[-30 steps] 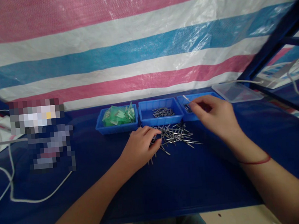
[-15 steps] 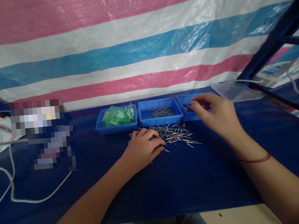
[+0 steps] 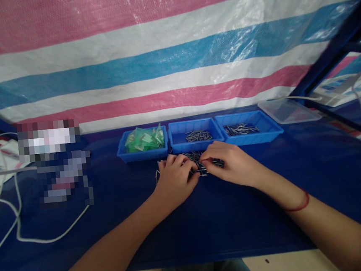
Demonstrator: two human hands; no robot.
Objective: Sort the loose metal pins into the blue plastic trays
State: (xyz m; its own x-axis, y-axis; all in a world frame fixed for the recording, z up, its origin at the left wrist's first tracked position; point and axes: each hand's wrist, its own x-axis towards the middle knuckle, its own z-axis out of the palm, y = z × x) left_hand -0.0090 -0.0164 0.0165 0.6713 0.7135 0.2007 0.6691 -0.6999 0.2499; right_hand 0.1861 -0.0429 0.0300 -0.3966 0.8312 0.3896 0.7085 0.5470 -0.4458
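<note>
A pile of slim silver metal pins (image 3: 192, 155) lies on the blue tabletop, partly covered by both hands. My left hand (image 3: 175, 176) rests over its left side with fingers bent and apart, the thumb separated from the index finger. From the right, my right hand (image 3: 230, 162) reaches into the pile with thumb and index finger pinched together; whatever is between their tips is hidden. Just behind stand the middle blue bin (image 3: 177, 147) and the right blue bin (image 3: 270, 132), each with similar short metal pieces inside.
A left blue bin (image 3: 142, 155) holds green plastic packets (image 3: 144, 139). A clear plastic lid (image 3: 292, 111) lies at the back right. White cables (image 3: 34, 241) loop across the left side, near blurred items. A striped sheet (image 3: 161, 61) hangs behind the table.
My right hand has moved from above the right bin down and left to the pile, uncovering that bin's contents. My left hand stays over the pile, its thumb and index slightly shifted.
</note>
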